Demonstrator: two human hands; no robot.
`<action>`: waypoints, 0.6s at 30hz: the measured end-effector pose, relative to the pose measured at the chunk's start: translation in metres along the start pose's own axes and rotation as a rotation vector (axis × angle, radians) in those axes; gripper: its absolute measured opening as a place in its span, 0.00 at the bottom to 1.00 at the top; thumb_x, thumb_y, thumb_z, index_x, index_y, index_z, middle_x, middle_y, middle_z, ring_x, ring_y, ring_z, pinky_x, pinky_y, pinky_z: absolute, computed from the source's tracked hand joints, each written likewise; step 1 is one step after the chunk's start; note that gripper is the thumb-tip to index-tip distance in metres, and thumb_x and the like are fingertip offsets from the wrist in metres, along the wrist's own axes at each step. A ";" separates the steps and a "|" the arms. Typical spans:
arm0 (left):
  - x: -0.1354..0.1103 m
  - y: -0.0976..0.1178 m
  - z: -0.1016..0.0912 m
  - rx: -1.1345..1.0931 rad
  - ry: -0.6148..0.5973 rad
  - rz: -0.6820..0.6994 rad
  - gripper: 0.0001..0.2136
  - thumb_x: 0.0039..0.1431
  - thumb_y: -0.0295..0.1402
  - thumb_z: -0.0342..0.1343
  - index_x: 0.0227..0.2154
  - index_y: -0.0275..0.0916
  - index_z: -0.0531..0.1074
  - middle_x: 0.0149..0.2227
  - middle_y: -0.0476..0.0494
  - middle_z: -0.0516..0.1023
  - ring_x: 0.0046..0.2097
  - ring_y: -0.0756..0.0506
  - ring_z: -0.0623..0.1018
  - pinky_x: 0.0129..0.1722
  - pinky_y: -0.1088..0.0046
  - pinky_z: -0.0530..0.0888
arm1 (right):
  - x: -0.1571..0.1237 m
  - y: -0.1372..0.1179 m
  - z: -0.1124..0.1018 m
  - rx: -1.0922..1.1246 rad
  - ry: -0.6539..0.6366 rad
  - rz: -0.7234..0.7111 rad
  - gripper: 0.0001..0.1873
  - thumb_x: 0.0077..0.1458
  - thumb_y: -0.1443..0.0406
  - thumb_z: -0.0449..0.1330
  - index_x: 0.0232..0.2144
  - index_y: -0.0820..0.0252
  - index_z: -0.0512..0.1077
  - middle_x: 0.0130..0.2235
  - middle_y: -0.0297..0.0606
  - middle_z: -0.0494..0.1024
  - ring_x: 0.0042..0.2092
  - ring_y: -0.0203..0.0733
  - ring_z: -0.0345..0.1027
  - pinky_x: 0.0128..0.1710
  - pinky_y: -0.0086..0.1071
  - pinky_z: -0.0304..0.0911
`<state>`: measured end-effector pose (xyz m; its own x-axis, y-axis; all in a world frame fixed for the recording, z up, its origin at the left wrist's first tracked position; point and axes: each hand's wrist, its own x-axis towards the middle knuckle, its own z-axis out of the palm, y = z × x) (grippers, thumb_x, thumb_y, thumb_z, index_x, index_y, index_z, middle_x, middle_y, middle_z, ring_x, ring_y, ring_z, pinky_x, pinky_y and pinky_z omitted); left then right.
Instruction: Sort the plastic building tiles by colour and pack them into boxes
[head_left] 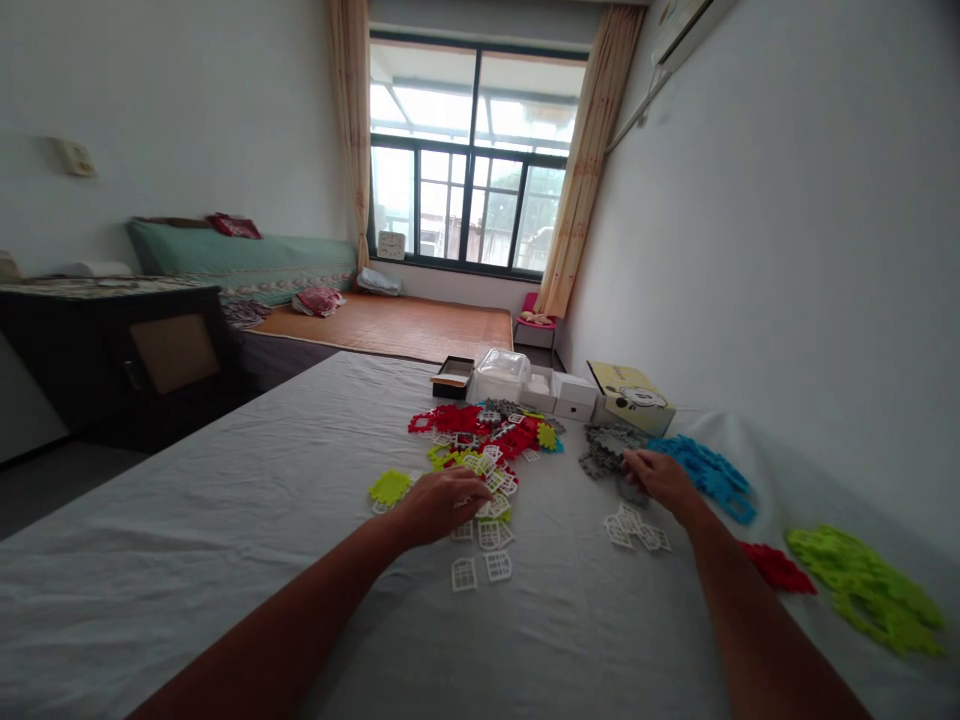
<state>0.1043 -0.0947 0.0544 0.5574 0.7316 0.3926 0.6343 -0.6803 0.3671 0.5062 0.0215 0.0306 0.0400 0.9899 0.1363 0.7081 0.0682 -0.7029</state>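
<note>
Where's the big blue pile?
In the head view, the blue pile lies on the right side of the cloth, just right of the right hand, between the gray pieces and the small red pile.

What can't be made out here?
All head view:
Left hand: whether its grip holds any white plastic window-shaped pieces; hand hides it.
Right hand: contact with grey toothed plastic pieces; hand covers it.
Yellow printed box: any lettering; too small.
White air conditioner: remainder; top edge cuts it.

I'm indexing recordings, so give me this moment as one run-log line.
left hand: at white lattice pieces, grip unclear | right hand: at grey pieces, grip unclear | right side: blue pieces, lime pieces | back: yellow box
</note>
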 end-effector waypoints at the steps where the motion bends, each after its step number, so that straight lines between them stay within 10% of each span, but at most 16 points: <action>1: 0.000 -0.002 0.000 0.003 0.017 -0.015 0.10 0.62 0.34 0.48 0.39 0.44 0.74 0.39 0.48 0.77 0.41 0.49 0.74 0.41 0.76 0.68 | -0.001 0.000 0.002 -0.027 -0.063 0.013 0.25 0.51 0.46 0.50 0.23 0.60 0.72 0.19 0.38 0.75 0.20 0.39 0.68 0.21 0.30 0.62; 12: -0.005 -0.051 -0.015 0.171 0.351 -0.391 0.11 0.59 0.37 0.49 0.39 0.44 0.75 0.44 0.44 0.76 0.49 0.42 0.71 0.52 0.63 0.65 | -0.002 0.000 0.018 -0.258 0.030 -0.139 0.22 0.55 0.50 0.47 0.31 0.55 0.74 0.33 0.39 0.79 0.36 0.45 0.72 0.33 0.32 0.61; 18: -0.017 -0.086 -0.007 0.271 0.248 -0.790 0.17 0.59 0.42 0.47 0.46 0.42 0.72 0.50 0.38 0.73 0.52 0.38 0.70 0.52 0.56 0.64 | -0.014 -0.024 0.026 -0.367 0.133 -0.232 0.19 0.56 0.54 0.48 0.35 0.56 0.74 0.35 0.42 0.79 0.36 0.45 0.72 0.33 0.31 0.59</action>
<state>0.0363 -0.0487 0.0225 -0.2126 0.9327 0.2913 0.9091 0.0795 0.4090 0.4705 0.0098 0.0269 -0.0754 0.9273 0.3665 0.9111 0.2135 -0.3527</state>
